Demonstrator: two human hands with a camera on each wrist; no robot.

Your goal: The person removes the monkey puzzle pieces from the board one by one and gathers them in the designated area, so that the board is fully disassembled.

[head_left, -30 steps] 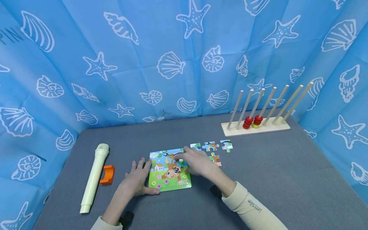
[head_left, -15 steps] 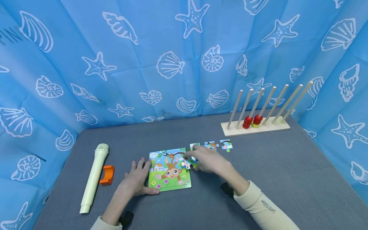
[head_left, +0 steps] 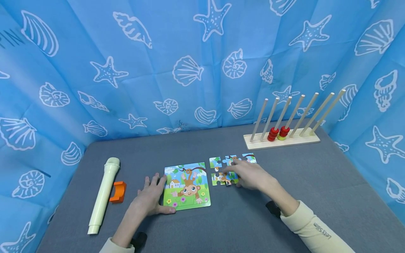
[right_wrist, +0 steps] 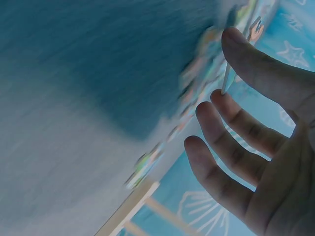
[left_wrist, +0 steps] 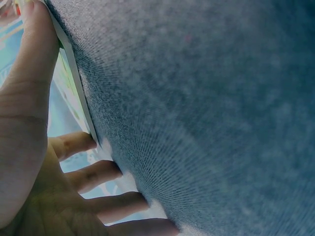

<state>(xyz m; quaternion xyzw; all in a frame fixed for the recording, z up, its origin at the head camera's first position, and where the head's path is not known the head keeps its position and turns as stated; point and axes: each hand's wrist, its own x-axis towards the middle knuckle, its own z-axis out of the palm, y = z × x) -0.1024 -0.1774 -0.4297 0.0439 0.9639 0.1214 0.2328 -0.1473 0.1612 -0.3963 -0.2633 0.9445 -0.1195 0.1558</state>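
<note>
A square monkey jigsaw puzzle (head_left: 186, 186) lies flat on the grey table. My left hand (head_left: 148, 197) rests at its left side with spread fingers, and the thumb (left_wrist: 34, 54) lies along its near edge. To the right of the puzzle, my right hand (head_left: 251, 174) pinches a puzzle piece (right_wrist: 227, 78) between thumb and forefinger, above other loose pieces. Among these, a blue and green piece (head_left: 215, 162) and a piece with a branch (head_left: 251, 158) lie flat. The hand partly covers several others.
A pale microphone-shaped stick (head_left: 104, 196) and an orange arch block (head_left: 118, 192) lie to the left. At the back right stands a wooden peg rack (head_left: 303, 140) with red rings (head_left: 272, 134). A blue shell-print curtain (head_left: 190, 105) hangs behind the table (head_left: 142, 151).
My right hand has lifted a piece out of the puzzle's upper right area and moved right with it, over the loose pieces. The left hand has stayed where it was.
</note>
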